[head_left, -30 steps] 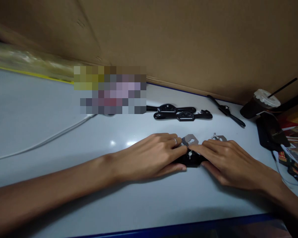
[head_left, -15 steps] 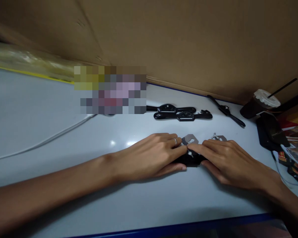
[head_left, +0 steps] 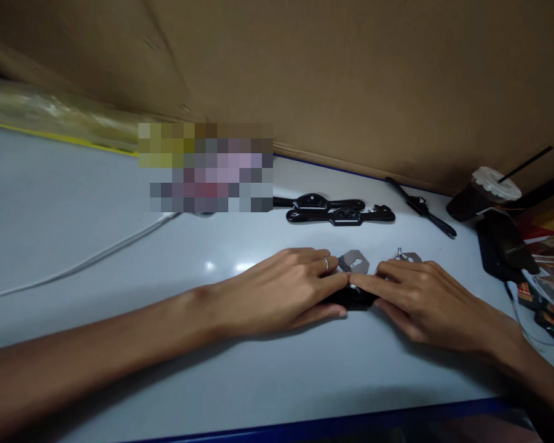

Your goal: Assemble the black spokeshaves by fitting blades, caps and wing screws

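Observation:
Between my hands a black metal tool (head_left: 357,300) lies on the white table, its ends covered by my fingers. My left hand (head_left: 299,286), with a ring on one finger, is closed on its left part. My right hand (head_left: 412,298) is closed round its right part, the index fingertip at a small silver screw (head_left: 353,287) near the middle. Just behind the tool rests a grey metal plate (head_left: 360,262) with a keyhole-shaped slot. Another slotted plate (head_left: 412,257) and a small silver screw (head_left: 399,252) show behind my right hand.
Two black two-handled tools (head_left: 311,201) (head_left: 347,216) lie farther back, a third (head_left: 420,206) slants to their right. A lidded cup with a straw (head_left: 482,191) stands at the back right near a black object (head_left: 502,243). A white cable (head_left: 96,261) crosses the left side.
My right index finger has shifted slightly down and toward the screw, uncovering more of the grey plate. My left hand has stayed in place.

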Demonstrator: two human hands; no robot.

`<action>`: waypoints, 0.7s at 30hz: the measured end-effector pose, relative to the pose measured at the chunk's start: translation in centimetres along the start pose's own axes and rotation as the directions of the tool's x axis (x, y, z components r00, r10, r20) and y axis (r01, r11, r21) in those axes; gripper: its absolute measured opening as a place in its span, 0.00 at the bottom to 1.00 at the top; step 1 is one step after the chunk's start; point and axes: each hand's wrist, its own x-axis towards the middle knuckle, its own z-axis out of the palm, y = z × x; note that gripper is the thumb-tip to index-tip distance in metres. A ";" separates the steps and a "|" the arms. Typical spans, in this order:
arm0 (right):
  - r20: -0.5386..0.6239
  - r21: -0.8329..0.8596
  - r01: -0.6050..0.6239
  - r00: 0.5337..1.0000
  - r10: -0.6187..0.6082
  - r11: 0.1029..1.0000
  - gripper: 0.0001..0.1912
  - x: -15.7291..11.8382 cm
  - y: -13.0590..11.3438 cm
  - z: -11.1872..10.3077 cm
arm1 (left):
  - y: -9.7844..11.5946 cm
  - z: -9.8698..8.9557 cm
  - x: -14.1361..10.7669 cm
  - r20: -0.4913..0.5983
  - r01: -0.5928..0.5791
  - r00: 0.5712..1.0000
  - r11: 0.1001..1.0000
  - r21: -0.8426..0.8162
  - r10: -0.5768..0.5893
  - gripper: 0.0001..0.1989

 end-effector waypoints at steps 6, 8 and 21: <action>0.010 -0.009 -0.024 1.000 0.024 1.000 0.21 0.0 -0.1 0.0 | 0.0 0.0 0.0 -0.008 -0.008 1.000 1.000 -0.005 0.008 0.12; 0.017 -0.009 -0.036 0.999 0.036 0.999 0.20 0.0 -0.1 0.0 | 0.0 0.1 0.0 0.002 -0.007 1.000 1.000 -0.002 0.007 0.12; -0.008 -0.036 -0.061 0.998 0.061 0.997 0.08 -0.1 -0.1 0.1 | 0.0 -0.1 0.0 -0.002 -0.007 1.000 1.000 0.008 0.007 0.13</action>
